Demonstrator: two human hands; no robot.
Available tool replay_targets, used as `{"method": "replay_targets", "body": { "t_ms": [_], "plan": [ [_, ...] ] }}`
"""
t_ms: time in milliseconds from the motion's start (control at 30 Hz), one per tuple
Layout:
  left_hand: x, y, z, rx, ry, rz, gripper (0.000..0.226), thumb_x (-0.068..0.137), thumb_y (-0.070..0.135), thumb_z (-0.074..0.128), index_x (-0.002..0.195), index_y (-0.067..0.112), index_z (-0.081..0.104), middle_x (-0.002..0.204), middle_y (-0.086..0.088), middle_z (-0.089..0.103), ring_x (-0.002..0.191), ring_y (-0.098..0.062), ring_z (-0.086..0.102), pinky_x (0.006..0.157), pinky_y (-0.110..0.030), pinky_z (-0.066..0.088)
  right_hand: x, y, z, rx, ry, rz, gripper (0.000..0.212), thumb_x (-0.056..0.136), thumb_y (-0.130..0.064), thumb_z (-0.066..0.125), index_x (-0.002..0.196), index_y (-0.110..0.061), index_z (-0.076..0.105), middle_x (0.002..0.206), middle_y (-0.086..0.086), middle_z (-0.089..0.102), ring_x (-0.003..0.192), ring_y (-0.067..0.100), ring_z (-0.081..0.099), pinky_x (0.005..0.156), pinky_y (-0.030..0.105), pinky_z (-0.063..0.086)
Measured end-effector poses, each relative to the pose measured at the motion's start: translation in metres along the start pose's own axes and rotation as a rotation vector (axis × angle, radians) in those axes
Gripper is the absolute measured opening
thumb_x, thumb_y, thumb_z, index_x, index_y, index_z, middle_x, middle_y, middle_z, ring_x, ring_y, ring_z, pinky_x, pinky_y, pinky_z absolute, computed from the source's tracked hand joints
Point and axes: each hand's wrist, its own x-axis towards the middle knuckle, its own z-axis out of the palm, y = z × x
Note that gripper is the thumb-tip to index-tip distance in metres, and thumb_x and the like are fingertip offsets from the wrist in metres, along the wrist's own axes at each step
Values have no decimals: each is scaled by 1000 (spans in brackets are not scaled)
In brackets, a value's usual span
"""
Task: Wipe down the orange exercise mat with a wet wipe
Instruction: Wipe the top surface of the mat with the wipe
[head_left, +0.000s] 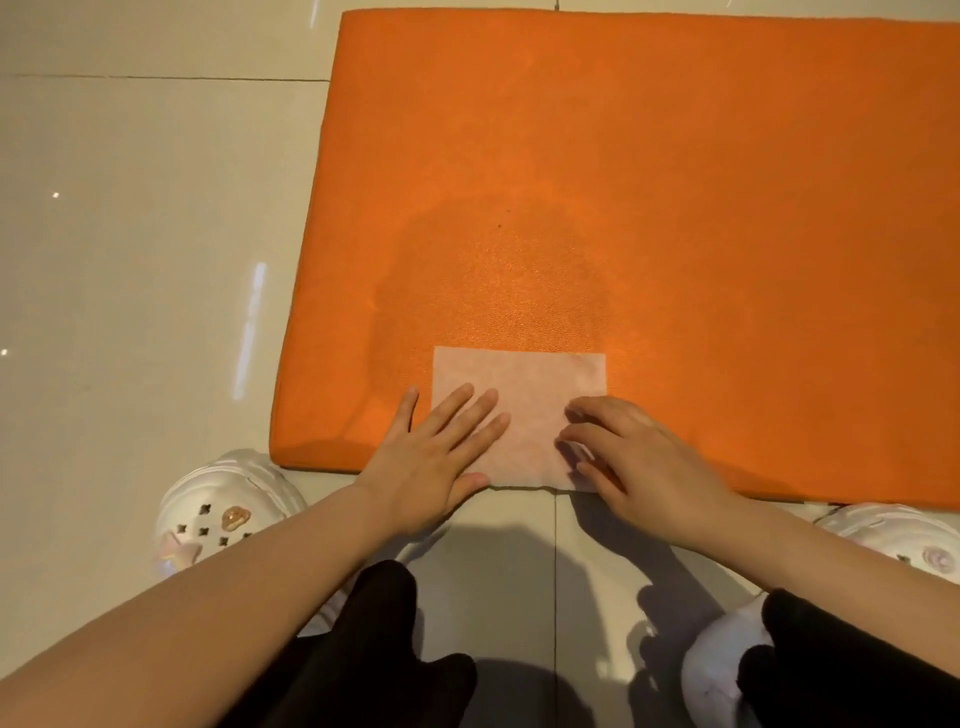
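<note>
Head view, looking down: orange exercise mat (649, 182) lies flat on a pale tiled floor (130, 234), filling the frame from 12 o'clock round to 3 o'clock. Wet wipe (524, 400) is spread as 1 flat rectangle on the mat's near edge, at about 6 o'clock of the mat, its lower margin reaching or just overhanging that edge.

Left hand (441, 457) rests on the wipe's left part, fingers straight and held close together, pressing down; the outermost finger lies off the wipe on bare mat. Right hand (639, 457) sits on the wipe's right part with fingers bent; fingertips (576, 415) bear on the sheet and appear to pinch or gather its edge, though a true grip cannot be confirmed.

A darker, damp-looking round patch (493, 280) shows on the mat at 12 o'clock of the wipe. The far and right areas look dry.

2 white clogs (228, 499) stand on the floor, 1 at the mat's near left corner, 1 at 4 o'clock.

Judgement: wiping is at an early stage, with most of the surface untouched.

Risks:
- Wipe may bunch or fold if the 2 hands push unevenly, because the thin sheet clings to the textured surface.
- Wipe may slide off the near edge onto the floor and pick up dirt.
- Far corners could be missed, given the reach required.
</note>
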Motion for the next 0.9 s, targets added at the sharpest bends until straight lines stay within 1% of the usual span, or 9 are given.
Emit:
{"method": "replay_targets", "body": {
  "t_ms": [100,233,333,433,600,667,733,800,900],
  "plan": [
    [-12,-22,5,66,-42,-26,62,100,57,22,154,28,30,162,-1,26,148,-25,26,109,-69,27,9,-9,3,-30,-57,-59,25,91,-25,63,115,-18,63,136,5,51,125,27,49,98,44,48],
    [-40,-48,12,56,-49,-114,61,100,58,23,152,29,34,160,0,30,147,-26,28,105,-72,29,12,-15,6,-66,-122,-56,26,88,-24,66,114,-20,66,136,8,53,125,31,51,97,47,47],
    [-59,-61,16,24,-53,-216,60,102,59,13,152,30,28,157,-1,34,146,-24,25,104,-74,28,11,-14,9,-81,-160,-11,34,84,-23,71,117,-19,66,138,11,54,127,35,52,99,52,45],
    [-70,-66,19,-16,-58,-302,60,103,57,8,151,27,28,155,-3,39,143,-26,25,100,-76,31,14,-15,10,-81,-173,9,35,84,-24,73,118,-19,65,139,11,53,128,35,50,101,52,44],
    [-68,-65,18,-37,-50,-284,67,99,66,13,154,27,22,158,-1,28,146,-27,20,104,-73,29,19,-20,-3,-125,-268,5,42,82,-30,74,121,-20,62,142,13,48,126,36,50,100,46,45],
    [-66,-62,16,-71,-9,-273,73,96,72,16,153,27,25,159,0,22,148,-28,20,108,-71,24,21,-21,-11,-128,-334,-6,48,90,-39,64,135,-25,52,156,7,29,141,29,33,110,37,33],
    [-62,-58,7,-143,25,-289,76,94,74,20,150,26,36,159,1,25,147,-30,24,111,-69,19,22,-22,-22,-130,-450,-2,52,95,-44,55,143,-30,41,162,-3,11,147,18,18,113,25,23],
    [-57,-57,-8,-199,19,-313,78,90,73,20,146,26,45,158,0,34,146,-32,29,113,-64,19,21,-24,-41,-119,-562,13,50,97,-43,52,145,-33,38,161,-7,14,145,14,24,109,21,24],
    [-46,-62,-36,-179,-33,-314,84,82,70,4,147,30,41,155,4,38,140,-27,36,111,-50,24,14,-29,-85,-182,-632,60,43,99,-44,49,140,-36,41,148,-17,35,126,8,45,93,17,34]
  ]
}}
